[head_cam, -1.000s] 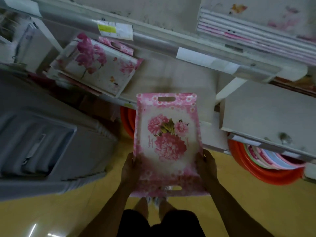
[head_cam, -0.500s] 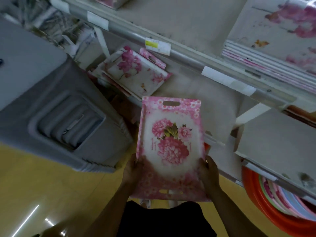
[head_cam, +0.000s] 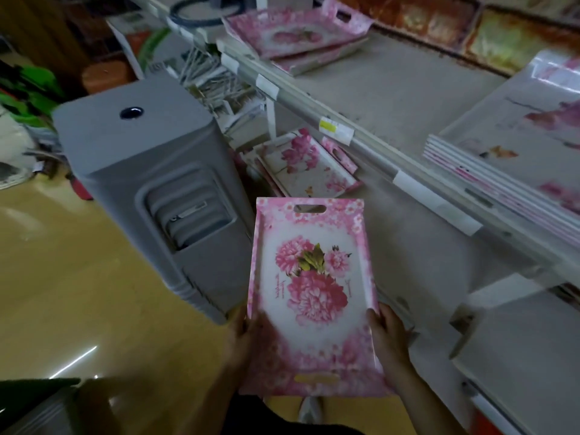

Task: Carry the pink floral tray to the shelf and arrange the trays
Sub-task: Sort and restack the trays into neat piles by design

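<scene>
While both hands grip it, pink floral tray shows peonies w/ cutout handles.

Both hands, left hand and right hand, grip the pink floral tray (long edges) beside the shelf.

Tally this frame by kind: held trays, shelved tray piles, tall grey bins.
Held: pink floral tray: 1
Shelved tray piles: far pile, lower pile, right stack: 3
Tall grey bin: 1
Total: 5
</scene>
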{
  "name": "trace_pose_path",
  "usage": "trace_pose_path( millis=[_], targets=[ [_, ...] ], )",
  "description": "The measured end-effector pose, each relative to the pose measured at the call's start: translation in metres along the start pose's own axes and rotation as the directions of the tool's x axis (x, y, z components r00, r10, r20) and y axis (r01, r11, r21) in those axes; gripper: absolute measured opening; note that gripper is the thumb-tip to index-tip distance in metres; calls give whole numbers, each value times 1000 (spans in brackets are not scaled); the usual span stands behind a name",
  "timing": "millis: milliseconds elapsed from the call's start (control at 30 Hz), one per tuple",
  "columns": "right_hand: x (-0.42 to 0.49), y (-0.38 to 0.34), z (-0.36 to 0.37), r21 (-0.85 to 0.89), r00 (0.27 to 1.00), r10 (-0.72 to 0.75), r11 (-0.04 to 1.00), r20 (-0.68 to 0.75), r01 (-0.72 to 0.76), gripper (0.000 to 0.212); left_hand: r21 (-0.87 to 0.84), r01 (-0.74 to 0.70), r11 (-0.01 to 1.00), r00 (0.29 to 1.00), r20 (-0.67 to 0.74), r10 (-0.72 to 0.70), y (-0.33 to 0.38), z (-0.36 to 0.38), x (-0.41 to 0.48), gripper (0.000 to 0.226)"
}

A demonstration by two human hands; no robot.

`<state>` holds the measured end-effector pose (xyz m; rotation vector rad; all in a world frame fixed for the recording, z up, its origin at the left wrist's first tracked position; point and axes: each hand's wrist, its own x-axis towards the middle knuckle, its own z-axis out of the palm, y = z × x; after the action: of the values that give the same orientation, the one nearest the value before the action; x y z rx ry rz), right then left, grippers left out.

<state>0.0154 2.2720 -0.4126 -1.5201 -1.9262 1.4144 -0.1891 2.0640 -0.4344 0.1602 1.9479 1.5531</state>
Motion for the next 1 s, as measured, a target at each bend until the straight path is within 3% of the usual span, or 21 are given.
trace_pose_path(
  millis=[167, 267, 733, 1000],
  targets=[
    [-4, -24, -3, 30, 990, -103, 995, 94, 100, 16, -70, -1, 998, 999, -39, -2, 17, -3, -28, 19],
    [-6, -35, 0, 26, 980, -150, 989, 131, 148, 6, -136, -23, 990, 998, -69, 14, 19, -10, -38, 17],
    [16, -94, -5, 87, 911, -373, 928, 177, 363, 10, -211, -178, 961, 980, -130, 153, 63, -28, -34, 18],
    [28, -125, -14, 93, 889, -433, 901, 149, 424, 32, -130, -230, 964, 959, -196, 202, 89, -33, -16, 18]
  ],
)
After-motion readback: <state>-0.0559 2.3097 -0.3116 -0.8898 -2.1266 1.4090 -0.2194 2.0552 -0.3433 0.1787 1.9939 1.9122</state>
